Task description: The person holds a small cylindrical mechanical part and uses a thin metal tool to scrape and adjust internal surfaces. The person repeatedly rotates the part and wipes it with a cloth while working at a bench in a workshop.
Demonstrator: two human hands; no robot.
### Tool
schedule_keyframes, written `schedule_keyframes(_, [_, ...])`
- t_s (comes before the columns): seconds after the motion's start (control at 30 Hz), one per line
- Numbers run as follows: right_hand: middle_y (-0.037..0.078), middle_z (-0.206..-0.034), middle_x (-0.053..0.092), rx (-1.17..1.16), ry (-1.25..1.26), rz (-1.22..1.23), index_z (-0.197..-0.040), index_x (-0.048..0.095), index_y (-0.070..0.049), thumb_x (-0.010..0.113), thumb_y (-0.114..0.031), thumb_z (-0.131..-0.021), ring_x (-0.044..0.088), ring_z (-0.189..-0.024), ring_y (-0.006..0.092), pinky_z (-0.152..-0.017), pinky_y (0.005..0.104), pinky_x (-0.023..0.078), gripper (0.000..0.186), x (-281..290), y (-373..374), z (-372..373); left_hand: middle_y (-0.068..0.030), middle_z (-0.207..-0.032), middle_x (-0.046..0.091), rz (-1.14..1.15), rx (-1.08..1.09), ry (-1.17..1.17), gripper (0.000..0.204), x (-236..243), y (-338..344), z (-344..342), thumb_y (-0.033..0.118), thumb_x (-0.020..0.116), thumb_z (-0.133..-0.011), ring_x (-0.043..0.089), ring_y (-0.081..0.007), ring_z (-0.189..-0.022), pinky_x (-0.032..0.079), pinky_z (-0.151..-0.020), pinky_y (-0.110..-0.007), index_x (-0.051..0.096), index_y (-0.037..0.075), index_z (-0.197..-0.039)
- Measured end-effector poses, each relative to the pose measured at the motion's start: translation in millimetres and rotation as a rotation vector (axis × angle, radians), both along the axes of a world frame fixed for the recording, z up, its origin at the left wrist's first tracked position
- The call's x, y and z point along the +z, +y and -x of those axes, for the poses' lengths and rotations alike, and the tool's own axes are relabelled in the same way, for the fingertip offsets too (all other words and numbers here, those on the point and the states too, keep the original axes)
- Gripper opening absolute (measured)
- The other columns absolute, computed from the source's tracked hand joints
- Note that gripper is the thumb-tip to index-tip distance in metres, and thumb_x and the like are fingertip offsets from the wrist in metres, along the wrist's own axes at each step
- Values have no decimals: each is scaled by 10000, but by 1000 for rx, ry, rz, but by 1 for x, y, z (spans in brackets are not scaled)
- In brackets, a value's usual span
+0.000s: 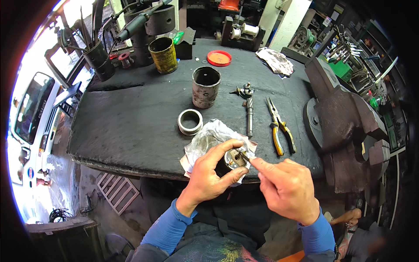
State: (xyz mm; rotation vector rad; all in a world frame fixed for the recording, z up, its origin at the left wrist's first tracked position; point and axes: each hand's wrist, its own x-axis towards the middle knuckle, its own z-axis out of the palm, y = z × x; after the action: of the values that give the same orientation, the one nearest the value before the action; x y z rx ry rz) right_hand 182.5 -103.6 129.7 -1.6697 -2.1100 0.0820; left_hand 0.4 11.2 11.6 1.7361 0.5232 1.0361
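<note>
My left hand (209, 172) is closed round a small round metal part (236, 159), thumb and index finger on opposite sides of its rim. Its face is grey with a hole near the middle and some copper-coloured bits. My right hand (286, 185) reaches in from the right, index finger stretched to the part's edge and the other fingers curled. I see nothing held in it. Under the part lies a crumpled, stained white cloth (205, 142) at the bench's near edge. A metal ring (190, 129) rests just beyond the cloth's left side.
On the dark bench (131, 118) stand a worn metal cylinder (205, 98) and a yellow can (163, 56). A geared shaft (249, 118), a small metal fitting (245, 91) and long-nose pliers (281, 126) lie right of centre. A red lid (219, 58) sits farther back; a large vise (345, 118) fills the right.
</note>
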Motion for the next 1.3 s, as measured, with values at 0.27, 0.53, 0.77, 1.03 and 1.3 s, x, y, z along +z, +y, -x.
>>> schedule_keyframes(0.27, [77, -746, 704, -21, -110, -52, -1272, 721, -39, 767, -161, -874, 694, -661, 282, -666, 415, 553, 419, -4, -2, 6, -164, -1272, 769, 118, 63, 78, 539, 4, -4, -5, 125, 870, -885, 732, -246, -1171, 571, -1028, -392, 693, 2, -1379])
schedule_keyframes(0.53, [29, -762, 669, -80, -64, -83, -1375, 714, -29, 721, -118, -926, 670, -711, 236, -718, 373, 509, 457, -34, -14, 0, -77, -1235, 710, 194, 64, -4, 570, -19, -9, -12, 201, 857, -912, 659, -171, -1122, 527, -1021, -333, 653, -26, -1393])
schedule_keyframes(0.77, [51, -787, 709, -61, -69, -108, -1425, 680, -45, 722, -143, -937, 701, -736, 249, -720, 384, 524, 500, -37, -5, 9, -87, -1282, 700, 198, 37, -58, 570, -22, -4, -7, 171, 856, -930, 643, -173, -1176, 504, -1075, -341, 636, -29, -1417])
schedule_keyframes(1.03, [35, -774, 706, -59, -81, -136, -1367, 711, -49, 727, -143, -945, 690, -709, 252, -704, 388, 516, 433, -30, -5, 6, -75, -1200, 719, 142, 47, -54, 533, -5, -7, -10, 147, 866, -906, 656, -160, -1079, 528, -1005, -336, 665, -19, -1372])
schedule_keyframes(1.3, [43, -797, 725, -46, -3, -92, -1361, 730, -80, 745, -111, -935, 694, -695, 264, -678, 407, 522, 427, -25, -8, -3, -111, -1228, 738, 158, 30, -37, 526, -4, -10, -13, 120, 854, -896, 679, -194, -1113, 525, -1047, -358, 665, -26, -1365])
